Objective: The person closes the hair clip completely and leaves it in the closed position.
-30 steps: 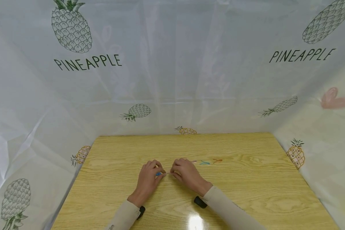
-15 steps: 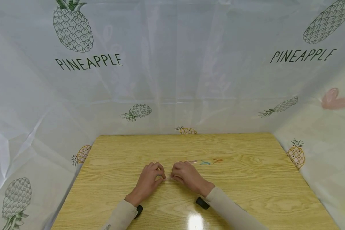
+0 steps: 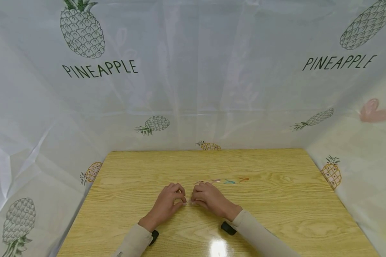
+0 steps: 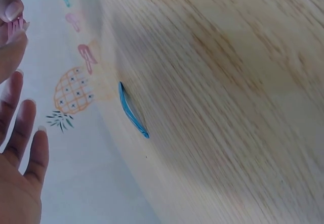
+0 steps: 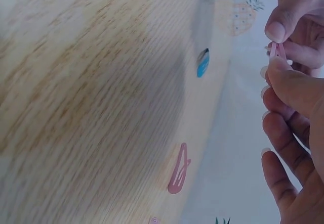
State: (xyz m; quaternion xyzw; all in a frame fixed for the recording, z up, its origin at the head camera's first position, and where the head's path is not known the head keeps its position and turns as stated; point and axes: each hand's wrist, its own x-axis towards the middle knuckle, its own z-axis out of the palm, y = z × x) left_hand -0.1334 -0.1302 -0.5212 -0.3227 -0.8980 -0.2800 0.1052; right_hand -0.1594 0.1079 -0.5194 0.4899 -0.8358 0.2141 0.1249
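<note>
Between my two hands, over the middle of the table, is a small pale pink snap hair clip (image 5: 277, 53). My left hand (image 3: 166, 204) pinches one end of it between thumb and fingertip. The other end is pinched by my right hand (image 3: 213, 200), and fingertips cover much of the clip. In the left wrist view, a blue snap hair clip (image 4: 132, 114) lies on the table near my left hand; the head view hides it behind that hand. Whether the pink clip is snapped open or closed, I cannot tell.
Beyond my right hand lies a row of hair clips: a dark pink one (image 3: 199, 182), a light pink one (image 3: 216, 180), a teal one (image 3: 229, 181) and an orange one (image 3: 243, 179). A pineapple-print sheet (image 3: 193, 89) surrounds the wooden table (image 3: 292, 214).
Both hands have come slightly nearer to me, still pinching the pink clip. The dark pink clip has come into view past my right hand; the blue clip is now hidden in the head view.
</note>
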